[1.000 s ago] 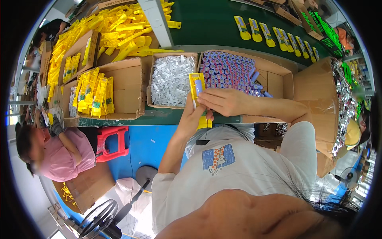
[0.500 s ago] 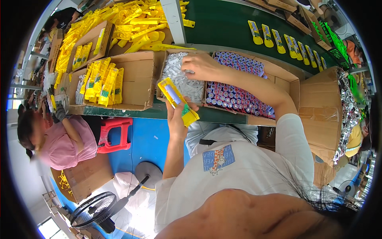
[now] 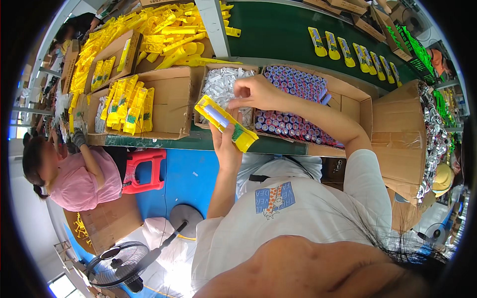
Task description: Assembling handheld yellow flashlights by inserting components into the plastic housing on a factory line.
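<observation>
My left hand (image 3: 226, 148) is closed round a yellow plastic housing (image 3: 246, 141), which it holds tilted in front of the boxes. Inside the housing lie a pale lilac cylindrical battery (image 3: 217, 114) and a green circuit board (image 3: 238, 131). Just above the housing is my right hand (image 3: 259, 93), its thumb and forefinger pinched together. Whatever sits in that pinch is too small to make out. Behind the hands stands a cardboard box of small whitish clear plastic pieces (image 3: 218, 83).
A box of batteries (image 3: 293, 121) adjoins on the right, beside a tall carton (image 3: 397, 130). On the left, a carton (image 3: 171, 99) holds filled yellow housings. Yellow parts (image 3: 164, 30) heap behind. Housings (image 3: 346, 52) line the green surface. A co-worker (image 3: 82, 169) sits left, near a fan (image 3: 117, 263).
My right hand has lifted out of the plastic pieces and come nearer the housing, its fingers now pinched. My left hand has turned the housing flatter and moved slightly right.
</observation>
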`<state>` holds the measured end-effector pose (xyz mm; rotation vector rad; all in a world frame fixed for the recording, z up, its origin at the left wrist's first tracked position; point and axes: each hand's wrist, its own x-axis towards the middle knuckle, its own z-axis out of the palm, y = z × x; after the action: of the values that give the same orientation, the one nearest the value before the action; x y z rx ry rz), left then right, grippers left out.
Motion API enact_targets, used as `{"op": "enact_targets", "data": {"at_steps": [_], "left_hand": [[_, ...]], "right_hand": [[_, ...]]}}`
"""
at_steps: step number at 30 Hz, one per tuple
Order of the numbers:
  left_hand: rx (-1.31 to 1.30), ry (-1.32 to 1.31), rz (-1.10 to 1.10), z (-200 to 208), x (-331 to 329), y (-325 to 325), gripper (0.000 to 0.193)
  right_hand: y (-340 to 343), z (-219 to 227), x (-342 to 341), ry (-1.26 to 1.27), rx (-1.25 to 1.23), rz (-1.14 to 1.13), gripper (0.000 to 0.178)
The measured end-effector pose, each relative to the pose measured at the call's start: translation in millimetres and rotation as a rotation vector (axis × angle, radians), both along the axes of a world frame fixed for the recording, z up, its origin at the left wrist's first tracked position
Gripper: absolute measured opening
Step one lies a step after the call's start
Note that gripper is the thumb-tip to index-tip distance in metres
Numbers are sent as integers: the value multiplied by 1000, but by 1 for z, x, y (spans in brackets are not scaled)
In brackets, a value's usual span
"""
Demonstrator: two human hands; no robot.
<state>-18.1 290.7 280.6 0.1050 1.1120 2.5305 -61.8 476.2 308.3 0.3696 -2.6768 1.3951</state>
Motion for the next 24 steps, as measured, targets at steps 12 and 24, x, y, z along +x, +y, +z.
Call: {"op": "enact_targets", "data": {"at_steps": [12,24], "left_hand": [[-330,198,-260,-8,-29,7,21],[-1683,1044,847,35,-200,-93,23]], "right_hand": [[13,21,-32,-189,83,-18,37],[387,-61,-142,337,609,-802,23]]}}
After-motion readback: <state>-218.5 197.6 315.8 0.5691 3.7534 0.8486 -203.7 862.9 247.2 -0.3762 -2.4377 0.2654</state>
